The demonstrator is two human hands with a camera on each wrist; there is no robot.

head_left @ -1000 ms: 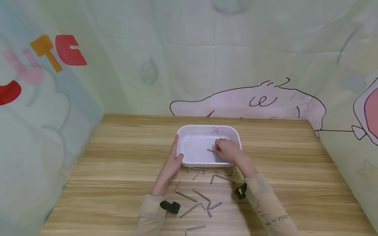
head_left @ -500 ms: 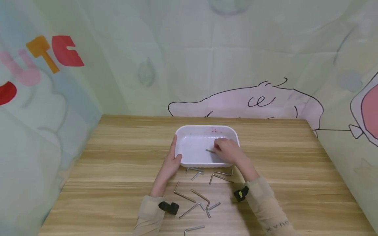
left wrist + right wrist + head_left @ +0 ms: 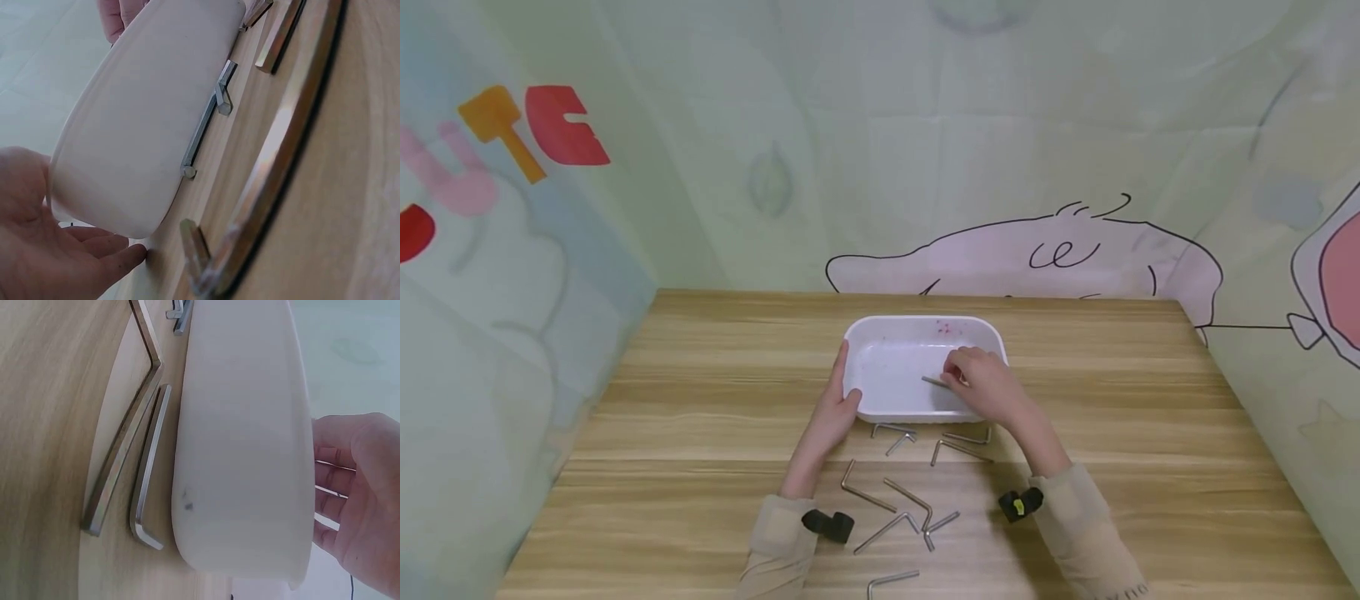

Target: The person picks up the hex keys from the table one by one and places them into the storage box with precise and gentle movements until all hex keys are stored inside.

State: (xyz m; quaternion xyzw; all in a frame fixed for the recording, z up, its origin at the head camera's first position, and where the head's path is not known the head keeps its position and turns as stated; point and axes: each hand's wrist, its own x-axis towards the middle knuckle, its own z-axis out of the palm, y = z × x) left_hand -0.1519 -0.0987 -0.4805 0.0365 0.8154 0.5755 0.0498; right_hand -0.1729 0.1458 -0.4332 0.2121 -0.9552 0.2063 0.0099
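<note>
A white tray (image 3: 887,329) stands on the wooden table. My left hand (image 3: 837,410) holds its left end, thumb over the front rim and fingers along the outside; the left wrist view shows this hand (image 3: 56,244) at the tray's corner. Inside the tray lies a hex key (image 3: 933,382), its right part mostly behind my right hand (image 3: 985,383). That hand hovers low in the tray, fingers loosely bent, with a gap between thumb and forefinger. In the right wrist view the tray wall (image 3: 244,437) hides the fingertips of my right hand (image 3: 369,487).
Several L-shaped hex keys lie before the tray, including a silver one (image 3: 895,428), a bronze one (image 3: 868,497) and another silver one (image 3: 891,577) near the front. A printed cloth (image 3: 880,167) hangs behind the table.
My right hand's fingers have loosened from a tighter curl, and its wrist has shifted slightly right. The hex key in the tray and my left hand's hold look the same.
</note>
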